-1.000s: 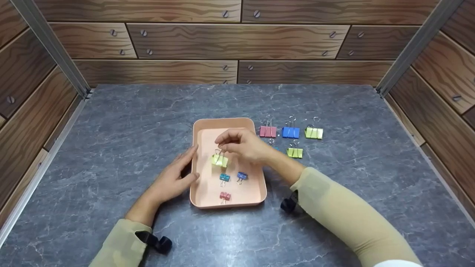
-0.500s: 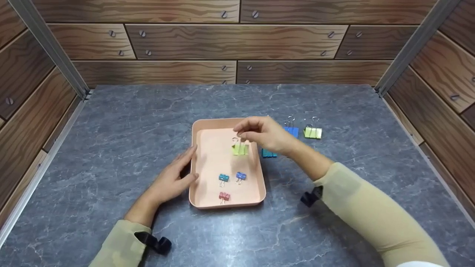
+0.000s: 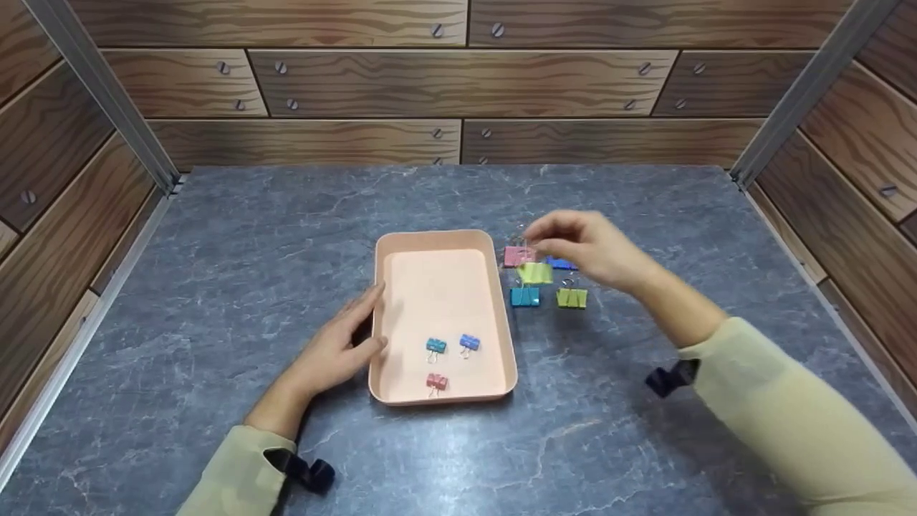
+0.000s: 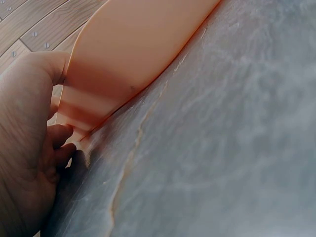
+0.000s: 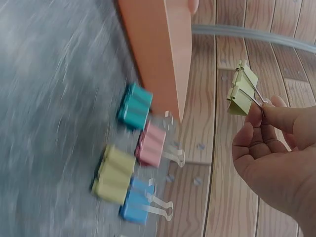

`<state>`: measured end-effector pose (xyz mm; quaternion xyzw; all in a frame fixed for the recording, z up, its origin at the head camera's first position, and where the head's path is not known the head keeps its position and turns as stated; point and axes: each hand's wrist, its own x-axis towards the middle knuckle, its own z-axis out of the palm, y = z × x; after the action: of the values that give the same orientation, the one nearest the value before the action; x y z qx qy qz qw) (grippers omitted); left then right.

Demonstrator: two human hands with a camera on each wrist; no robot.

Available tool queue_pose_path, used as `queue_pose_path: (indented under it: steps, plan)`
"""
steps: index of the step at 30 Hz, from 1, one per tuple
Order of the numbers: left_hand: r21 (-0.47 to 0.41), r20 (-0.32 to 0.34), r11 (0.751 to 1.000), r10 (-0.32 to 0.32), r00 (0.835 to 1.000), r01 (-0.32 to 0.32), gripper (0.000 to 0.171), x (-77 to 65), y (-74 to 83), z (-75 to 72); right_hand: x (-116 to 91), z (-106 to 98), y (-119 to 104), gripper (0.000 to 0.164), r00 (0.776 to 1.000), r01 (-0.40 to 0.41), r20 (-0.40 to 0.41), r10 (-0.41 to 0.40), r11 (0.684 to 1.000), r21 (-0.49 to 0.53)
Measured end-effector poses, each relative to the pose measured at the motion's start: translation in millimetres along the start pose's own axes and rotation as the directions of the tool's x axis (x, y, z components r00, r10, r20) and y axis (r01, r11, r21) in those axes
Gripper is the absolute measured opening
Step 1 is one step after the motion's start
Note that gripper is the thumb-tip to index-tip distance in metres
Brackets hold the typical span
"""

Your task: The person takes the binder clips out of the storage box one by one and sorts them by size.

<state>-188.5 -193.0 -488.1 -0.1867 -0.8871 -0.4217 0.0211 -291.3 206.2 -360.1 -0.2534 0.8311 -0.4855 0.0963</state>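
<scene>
A wall printed with wooden planks (image 3: 79,165) runs along the left, meeting a grey metal post (image 3: 100,93) at the corner. The back wall (image 3: 458,82) has the same plank pattern with painted screw heads. The bench (image 3: 272,229) is dark grey with pale marble-like veins and a bright glare near the front.

The left hand (image 3: 333,355) rests against the tray's left side, fingers loosely extended, thumb spread away from them at the rim. The peach tray (image 3: 444,297) lies flat on the bench; in its front half are a small teal clip (image 3: 435,346), a small red clip (image 3: 437,381) and a small blue clip (image 3: 469,342).

Right of it stand a pink binder clip (image 3: 516,256) and a teal binder clip (image 3: 525,297). Near them, raised off the bench, hangs a lime binder clip (image 3: 536,273), its wire handles pinched by the fingers of the right hand (image 3: 598,247). A blue binder clip (image 3: 562,264), partly hidden, and a yellow-green binder clip (image 3: 572,299) stand below that hand. A plank-printed wall (image 3: 860,143) closes the right side.
</scene>
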Motion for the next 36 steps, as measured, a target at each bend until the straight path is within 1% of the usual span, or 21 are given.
queue_pose_path:
  steps: [7,16,21,28,32,36]
  plan:
    - [-0.001,0.004,1.0,-0.016,1.0,0.016,0.081,-1.9,1.3,-1.0,-17,-28,8,0.021,0.998,-0.044,-0.047,0.042,0.997,-0.055]
    - [-0.003,0.019,1.0,-0.024,1.0,0.024,0.082,-3.7,1.7,-0.6,-33,-51,28,0.022,0.993,-0.067,-0.098,0.059,0.994,-0.087]
    - [0.005,0.017,1.0,-0.022,1.0,0.022,0.083,-2.6,2.2,-1.1,-40,-59,42,0.023,0.989,-0.097,-0.12,0.087,0.992,-0.086]
    - [-0.008,0.005,0.998,0.067,0.998,-0.067,0.081,0.6,0.4,-1.2,-47,-65,61,0.025,0.984,-0.131,-0.126,0.123,0.99,-0.052]
    - [-0.008,0.008,0.998,0.061,0.998,-0.061,0.081,1.0,0.6,-1.8,-50,-69,70,0.026,0.982,-0.152,-0.123,0.146,0.987,-0.046]
    - [-0.002,0.005,0.998,0.058,0.998,-0.058,0.081,1.2,0.9,-1.8,-52,-71,78,0.028,0.978,-0.172,-0.134,0.163,0.983,-0.06]
